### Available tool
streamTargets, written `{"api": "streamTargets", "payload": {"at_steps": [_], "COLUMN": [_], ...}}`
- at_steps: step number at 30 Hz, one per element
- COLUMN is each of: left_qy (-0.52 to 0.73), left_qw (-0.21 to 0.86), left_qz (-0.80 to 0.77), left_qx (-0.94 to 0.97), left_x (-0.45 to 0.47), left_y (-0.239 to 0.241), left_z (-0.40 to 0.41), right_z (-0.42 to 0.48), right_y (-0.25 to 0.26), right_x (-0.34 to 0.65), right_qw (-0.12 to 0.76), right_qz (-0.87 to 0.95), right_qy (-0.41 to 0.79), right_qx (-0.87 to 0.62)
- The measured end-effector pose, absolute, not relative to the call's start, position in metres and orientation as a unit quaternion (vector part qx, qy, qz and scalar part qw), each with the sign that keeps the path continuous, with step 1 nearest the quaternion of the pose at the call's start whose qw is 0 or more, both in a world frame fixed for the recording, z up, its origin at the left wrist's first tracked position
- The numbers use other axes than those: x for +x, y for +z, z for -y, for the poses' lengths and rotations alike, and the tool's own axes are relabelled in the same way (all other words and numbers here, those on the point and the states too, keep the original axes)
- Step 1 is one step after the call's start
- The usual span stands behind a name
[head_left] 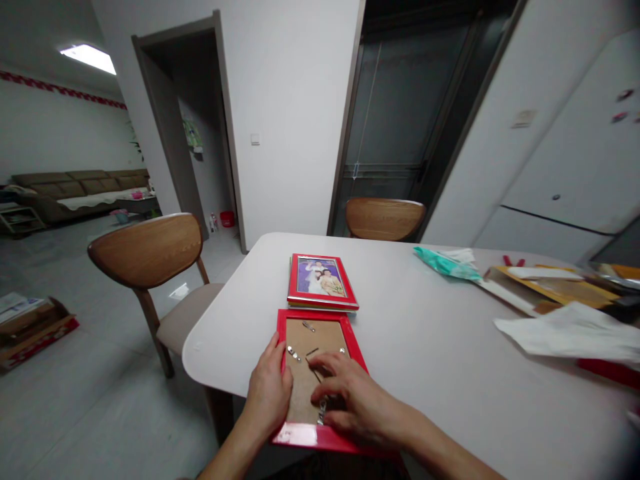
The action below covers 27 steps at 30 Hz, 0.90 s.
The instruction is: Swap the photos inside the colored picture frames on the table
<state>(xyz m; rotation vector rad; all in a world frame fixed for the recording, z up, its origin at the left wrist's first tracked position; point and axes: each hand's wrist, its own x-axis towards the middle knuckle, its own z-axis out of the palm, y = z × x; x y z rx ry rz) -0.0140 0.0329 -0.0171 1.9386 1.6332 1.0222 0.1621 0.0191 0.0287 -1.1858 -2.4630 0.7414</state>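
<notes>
**Red frame (327, 337) lying back-up under both hands**

Your red frame is lying back-up at the near side of the bench (415, 320), right in front of you, its brown backing board (301, 397) facing the ceiling. Your left hand (270, 383) is grasping its left side, the thumb bearing over the edge. Your right hand (357, 397) is bending over the lower right of the back, its fingers half curled beside the lowest of the metal clips (294, 354); you cannot tell from here whether they are pinching that clip or only hovering by it.

You are probably handling something light and stiff. The rim (353, 340) is shining near its lower end, so it may be feeling slick under dry fingers; the side bars are offering the surest hold. The board is looking thin, so you are better off not leaning on its middle. The clips are small and likely springy, asking for a fingertip rather than a full grip. The front is facing down, so treat it as fragile.

Just beyond, a framed picture (320, 277) is lying face up on a small stack, while a teal packet (445, 263) and white wrapping (560, 333) are sitting off to your right.
</notes>
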Motion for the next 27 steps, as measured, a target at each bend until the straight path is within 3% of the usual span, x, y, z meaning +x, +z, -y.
{"api": "streamTargets", "payload": {"at_steps": [8, 14, 22, 24, 27], "left_qy": [0.376, 0.385, 0.406, 0.456, 0.519], "left_qw": [0.215, 0.213, 0.234, 0.279, 0.442], "left_qz": [-0.582, -0.571, -0.575, -0.553, -0.492], "left_qx": [0.688, 0.693, 0.671, 0.639, 0.541], "left_x": [-0.014, -0.015, -0.012, -0.009, -0.01], "left_y": [-0.017, -0.018, -0.01, 0.001, 0.02], "left_z": [-0.033, -0.032, -0.031, -0.03, -0.029], "right_z": [-0.018, -0.024, -0.03, -0.029, -0.024], "right_y": [0.017, 0.009, 0.025, 0.036, 0.05], "right_x": [0.155, 0.154, 0.16, 0.157, 0.148], "right_qw": [0.217, 0.222, 0.259, 0.275, 0.309], "right_qz": [0.824, 0.784, 0.759, 0.76, 0.765], "right_qy": [0.246, 0.169, 0.193, 0.185, 0.186], "right_qx": [-0.463, -0.555, -0.566, -0.559, -0.534]}}
